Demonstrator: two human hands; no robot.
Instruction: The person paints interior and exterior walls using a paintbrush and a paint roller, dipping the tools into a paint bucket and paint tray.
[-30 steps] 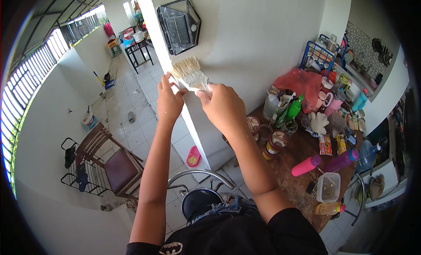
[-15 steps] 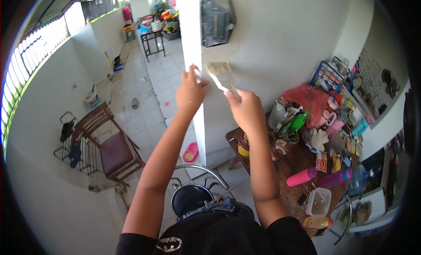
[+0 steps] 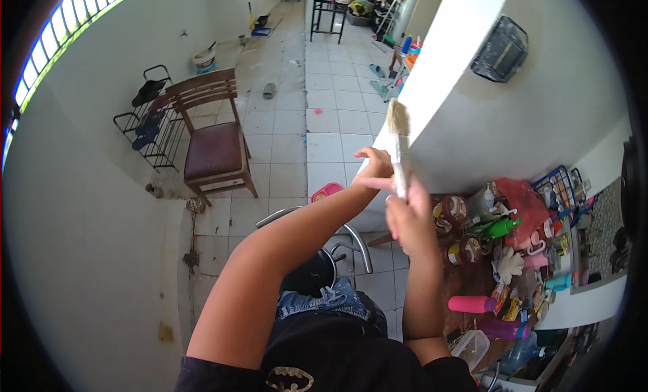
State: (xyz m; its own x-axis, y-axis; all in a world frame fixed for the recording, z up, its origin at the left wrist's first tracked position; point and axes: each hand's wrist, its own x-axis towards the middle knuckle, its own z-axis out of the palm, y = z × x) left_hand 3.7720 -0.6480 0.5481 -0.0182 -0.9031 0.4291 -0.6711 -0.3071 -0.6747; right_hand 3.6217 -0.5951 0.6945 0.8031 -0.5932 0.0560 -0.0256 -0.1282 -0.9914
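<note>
My right hand [image 3: 413, 223] is closed around the handle of a flat paintbrush [image 3: 399, 142], which points up with its pale bristles in front of the white wall edge [image 3: 442, 61]. One finger of that hand sticks out to the left. Just left of the brush, my left hand [image 3: 376, 165] is at the lower part of the wall edge, a finger stretched out and nothing seen in it. Its other fingers are partly hidden by the wrist and the brush.
A wooden chair [image 3: 214, 149] stands at left beside a black metal rack [image 3: 156, 129]. At right, a cluttered table [image 3: 462, 277] carries a pink bottle [image 3: 471, 304] and jars. A dark box-shaped fixture [image 3: 500, 49] hangs on the wall. A metal-framed stool [image 3: 364, 254] is below me.
My view has turned left, so the wall edge now sits further right. The brush has swung nearly upright, and my hands have come closer together.
</note>
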